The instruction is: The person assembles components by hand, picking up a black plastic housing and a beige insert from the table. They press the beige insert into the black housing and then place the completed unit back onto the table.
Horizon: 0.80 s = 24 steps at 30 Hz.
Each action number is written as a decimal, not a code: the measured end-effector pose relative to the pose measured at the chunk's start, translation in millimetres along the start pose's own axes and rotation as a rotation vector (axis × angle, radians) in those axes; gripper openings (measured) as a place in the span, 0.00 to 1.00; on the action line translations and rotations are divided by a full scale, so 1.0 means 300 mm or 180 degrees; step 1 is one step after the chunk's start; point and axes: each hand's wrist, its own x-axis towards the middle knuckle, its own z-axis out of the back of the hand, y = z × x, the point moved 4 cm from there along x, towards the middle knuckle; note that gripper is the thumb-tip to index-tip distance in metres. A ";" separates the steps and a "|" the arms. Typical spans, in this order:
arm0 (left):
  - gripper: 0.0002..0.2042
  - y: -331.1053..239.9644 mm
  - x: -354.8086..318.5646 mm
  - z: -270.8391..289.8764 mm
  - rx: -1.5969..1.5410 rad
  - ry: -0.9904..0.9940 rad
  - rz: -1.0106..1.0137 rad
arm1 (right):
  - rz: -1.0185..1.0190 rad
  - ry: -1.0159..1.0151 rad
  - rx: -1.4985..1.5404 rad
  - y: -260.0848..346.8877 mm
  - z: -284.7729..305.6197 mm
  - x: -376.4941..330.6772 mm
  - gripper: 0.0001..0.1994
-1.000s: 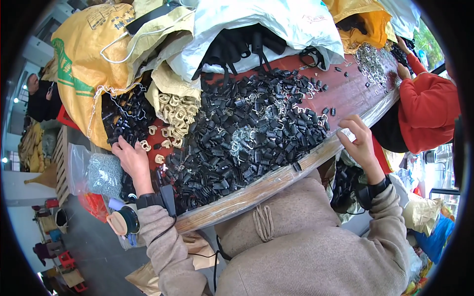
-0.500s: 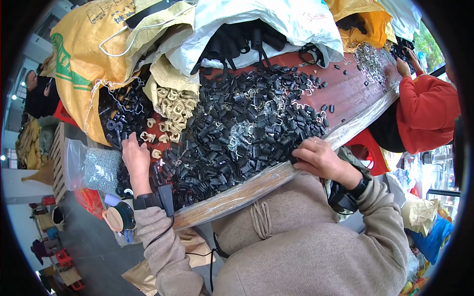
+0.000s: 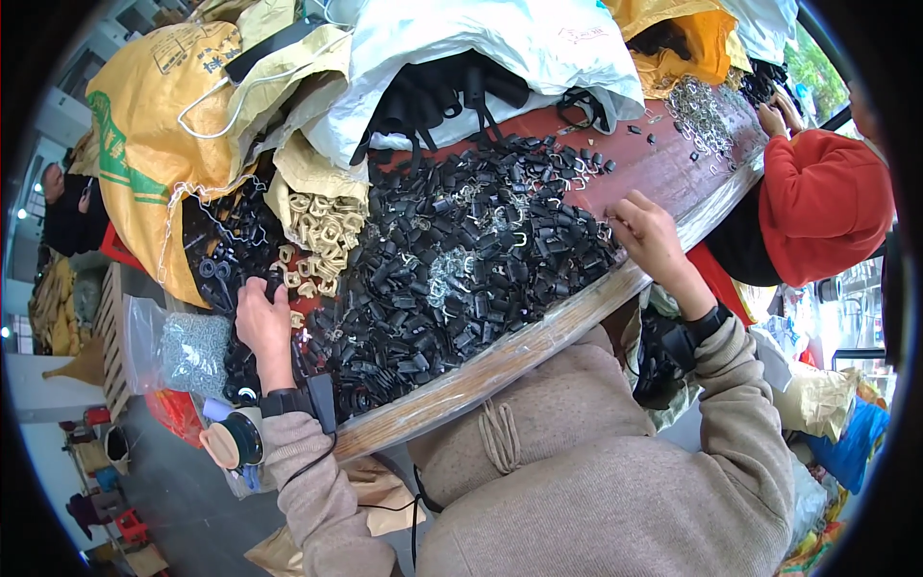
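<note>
A large heap of small black plastic parts [image 3: 481, 260], mixed with bits of metal, covers the middle of the table. My left hand [image 3: 263, 327] is at the heap's left side, by the black ring-shaped parts [image 3: 213, 271] at the mouth of a yellow sack. Its fingers curl inward, and whatever they hold is lost against the dark parts. At the heap's right edge, my right hand [image 3: 656, 242] hovers with thumb and fingertips drawn together; any small piece between them is too small to name.
Cream-coloured plastic pieces [image 3: 322, 236] spill from a sack beside the heap. A bag of small metal screws [image 3: 192, 351] lies at left. White [image 3: 500, 43] and yellow [image 3: 159, 144] sacks line the back. A person in red [image 3: 822, 202] works at right, near metal hooks [image 3: 707, 115].
My right hand has risen from the table's near edge, moving up and to the right of the heap. The left hand stays by the ring-shaped parts. The whole view has shifted slightly.
</note>
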 end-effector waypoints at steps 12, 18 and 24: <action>0.07 0.041 -0.013 -0.002 -0.3469 0.0056 0.1092 | -0.0285 0.0247 -0.0283 -0.089 -0.079 -0.009 0.06; 0.07 -0.095 -0.100 0.053 -0.5404 0.0747 0.1861 | -0.0286 0.0442 -0.0320 -0.103 -0.095 0.002 0.06; 0.11 -0.138 -0.189 0.017 -0.5654 0.1430 0.1827 | 0.0050 -0.0045 0.0281 -0.028 -0.076 0.003 0.06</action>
